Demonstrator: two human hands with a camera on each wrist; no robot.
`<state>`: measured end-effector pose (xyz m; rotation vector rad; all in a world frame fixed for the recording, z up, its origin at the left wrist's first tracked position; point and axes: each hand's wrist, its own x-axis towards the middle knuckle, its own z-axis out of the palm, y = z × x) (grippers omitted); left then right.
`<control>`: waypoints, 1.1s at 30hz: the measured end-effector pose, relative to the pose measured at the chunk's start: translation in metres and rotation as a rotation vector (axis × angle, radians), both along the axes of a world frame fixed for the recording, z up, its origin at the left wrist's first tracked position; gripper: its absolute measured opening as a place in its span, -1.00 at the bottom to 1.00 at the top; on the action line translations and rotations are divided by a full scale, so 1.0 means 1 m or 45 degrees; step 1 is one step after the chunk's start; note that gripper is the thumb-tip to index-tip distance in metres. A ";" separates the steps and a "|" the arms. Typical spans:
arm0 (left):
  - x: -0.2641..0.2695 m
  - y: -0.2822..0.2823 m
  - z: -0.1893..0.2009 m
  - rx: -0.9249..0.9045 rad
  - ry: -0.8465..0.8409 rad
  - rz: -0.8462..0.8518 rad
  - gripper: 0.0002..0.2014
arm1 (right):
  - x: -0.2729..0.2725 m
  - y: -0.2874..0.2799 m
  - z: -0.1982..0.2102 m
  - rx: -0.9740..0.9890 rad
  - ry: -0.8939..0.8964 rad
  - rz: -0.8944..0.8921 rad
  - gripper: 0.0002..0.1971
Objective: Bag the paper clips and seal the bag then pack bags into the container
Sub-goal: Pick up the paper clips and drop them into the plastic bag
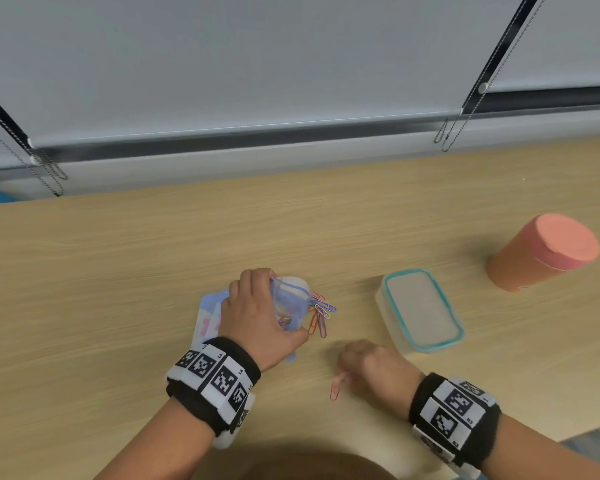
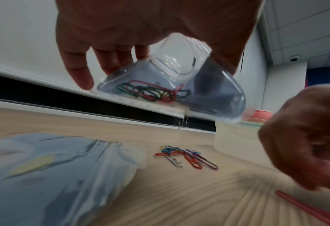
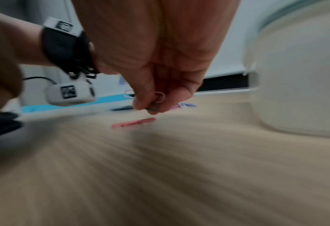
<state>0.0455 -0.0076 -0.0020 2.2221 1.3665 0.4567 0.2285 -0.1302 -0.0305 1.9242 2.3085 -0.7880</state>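
Left grip (image 1: pixel 260 313) clasping a small clear plastic zip bag (image 2: pixel 171 79) above the light wood-grain table (image 1: pixel 118 271), thumb on one side and fingers (image 2: pixel 79 71) curled round the other, mouth of the bag standing open. Already lying inside the bag: several red and dark green paper clips (image 2: pixel 152 93). Resting directly beneath this grip, on the table: a flat stack of pale blue printed plastic bags (image 2: pixel 50 172). Lying just beyond the grip's fingertips, on the side toward the other hand: a loose heap of coloured wire paper clips (image 1: pixel 321 313), red, purple, blue and white.

Right grip (image 1: pixel 371 372) hovering low over the table, well apart from the bag, fingertips (image 3: pixel 140 104) pinching a couple of clips (image 3: pixel 157 100); colours too blurred to tell. Lying on the table just below this grip: a single red paper clip (image 1: pixel 336 389). Standing just beyond the right grip: a translucent rectangular plastic container with a teal-rimmed lid (image 1: pixel 420 310), lid on. Farther off on the outer side of that grip: an orange cylindrical canister with a pink lid (image 1: pixel 544 251).
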 end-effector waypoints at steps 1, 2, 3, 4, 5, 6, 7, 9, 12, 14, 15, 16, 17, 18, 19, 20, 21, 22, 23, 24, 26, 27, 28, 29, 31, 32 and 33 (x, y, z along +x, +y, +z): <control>-0.001 0.000 0.001 0.001 0.008 -0.002 -0.25 | -0.003 -0.004 0.000 0.028 0.037 0.097 -0.79; -0.002 0.001 0.001 0.002 0.012 -0.004 -0.25 | -0.005 -0.008 -0.003 0.048 0.033 0.193 -0.80; -0.002 0.001 0.002 0.006 0.014 -0.008 -0.26 | -0.007 -0.010 -0.006 0.079 0.010 0.264 -0.80; -0.003 0.000 0.003 0.010 0.015 -0.014 -0.26 | -0.008 -0.011 -0.010 0.105 -0.019 0.310 -0.80; -0.003 0.000 0.004 0.012 0.018 -0.019 -0.26 | -0.008 -0.011 -0.012 0.145 -0.030 0.334 -0.81; -0.002 0.000 0.004 0.013 0.024 -0.024 -0.26 | -0.008 -0.010 -0.013 0.196 -0.045 0.345 -0.87; -0.002 -0.001 0.005 0.013 0.031 -0.028 -0.26 | -0.008 -0.009 -0.015 0.255 -0.067 0.357 -0.92; -0.002 -0.001 0.005 0.017 0.036 -0.026 -0.26 | -0.012 -0.009 -0.015 0.332 -0.157 0.367 -0.94; -0.003 -0.001 0.005 0.014 0.039 -0.017 -0.26 | -0.013 -0.006 -0.017 0.375 -0.242 0.334 -0.86; -0.003 -0.001 0.005 0.005 0.047 -0.015 -0.25 | -0.007 0.002 -0.016 0.417 -0.159 0.181 -0.81; -0.004 -0.002 0.005 -0.002 0.053 -0.013 -0.25 | -0.007 0.009 -0.008 0.446 -0.022 0.015 -0.83; -0.004 -0.002 0.005 -0.008 0.059 -0.010 -0.24 | -0.008 0.017 0.005 0.494 0.144 -0.194 -0.85; -0.003 -0.003 0.005 -0.012 0.066 -0.005 -0.24 | -0.009 0.026 0.020 0.537 0.336 -0.437 -0.85; -0.003 -0.004 0.005 -0.017 0.076 0.001 -0.25 | -0.011 0.037 0.036 0.585 0.533 -0.682 -0.86; -0.001 -0.005 0.006 -0.020 0.084 0.006 -0.25 | -0.015 0.049 0.052 0.588 0.743 -0.883 -0.88; 0.000 -0.006 0.006 -0.022 0.084 0.010 -0.25 | -0.019 0.061 0.067 0.563 0.913 -1.012 -0.87; 0.002 -0.007 0.007 -0.022 0.077 0.014 -0.25 | -0.025 0.072 0.078 0.526 1.012 -1.062 -0.85; 0.004 -0.008 0.009 -0.019 0.065 0.018 -0.24 | -0.031 0.082 0.086 0.491 1.022 -1.048 -0.84; 0.006 -0.009 0.010 -0.014 0.048 0.026 -0.22 | -0.037 0.089 0.092 0.459 0.962 -1.013 -0.86; 0.008 -0.009 0.011 -0.005 0.023 0.039 -0.20 | -0.042 0.094 0.094 0.423 0.863 -0.954 -0.90; 0.010 -0.007 0.012 0.015 -0.021 0.076 -0.21 | -0.049 0.098 0.095 0.350 0.659 -0.819 -0.90; 0.010 -0.005 0.012 0.010 -0.032 0.093 -0.22 | -0.049 0.099 0.096 0.337 0.601 -0.780 -0.87; 0.009 -0.003 0.011 -0.003 -0.038 0.107 -0.21 | -0.046 0.101 0.096 0.350 0.615 -0.777 -0.88; 0.007 -0.001 0.010 -0.012 -0.042 0.118 -0.20 | -0.041 0.102 0.098 0.375 0.692 -0.815 -0.93; 0.003 0.003 0.006 -0.018 -0.027 0.126 -0.19 | -0.026 0.106 0.096 0.462 0.818 -0.967 -0.93; 0.001 0.004 0.004 -0.019 -0.018 0.129 -0.19 | -0.018 0.108 0.089 0.485 0.776 -1.019 -0.94; -0.001 0.005 0.002 -0.015 -0.012 0.133 -0.19 | -0.012 0.109 0.082 0.457 0.641 -1.007 -0.97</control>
